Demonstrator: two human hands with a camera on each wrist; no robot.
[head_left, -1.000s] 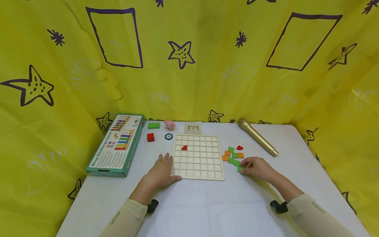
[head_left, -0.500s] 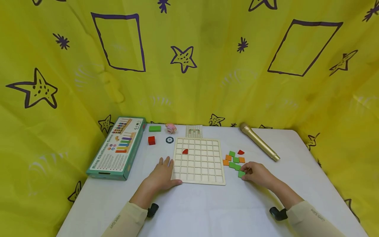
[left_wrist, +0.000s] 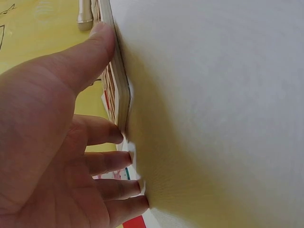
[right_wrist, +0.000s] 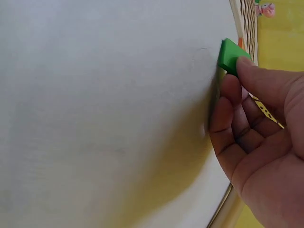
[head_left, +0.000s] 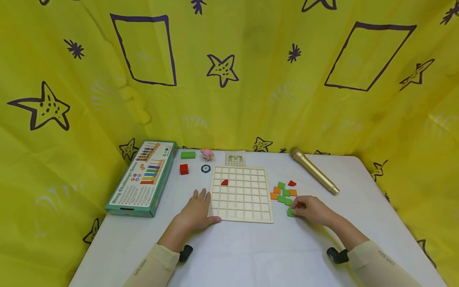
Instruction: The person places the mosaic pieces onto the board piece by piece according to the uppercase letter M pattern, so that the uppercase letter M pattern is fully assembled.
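A pale wooden grid board (head_left: 242, 193) lies flat in the middle of the table, with one red quarter-circle piece (head_left: 224, 182) in a cell at its upper left. My left hand (head_left: 195, 211) rests at the board's lower left corner, fingers spread; in the left wrist view the thumb (left_wrist: 97, 42) touches the board's edge. Right of the board, my right hand (head_left: 311, 209) pinches a green square tile (right_wrist: 230, 56), thumb on its face and curled fingers at its lower edge. Several green tiles (head_left: 281, 198) and orange tiles (head_left: 274, 195) lie beside that hand, near a second red quarter-circle (head_left: 292, 183).
A patterned card (head_left: 235, 158) lies behind the board. Left of it are a pink figurine (head_left: 206, 154), a dark round chip (head_left: 206, 168), a green block (head_left: 188, 155), a red cube (head_left: 184, 169) and a game box (head_left: 141, 179). A gold microphone (head_left: 314, 171) lies back right.
The head view has tilted a little. My right hand stays at the tile pile, and the green tile under its fingers has shifted slightly towards me. The left hand has not moved.
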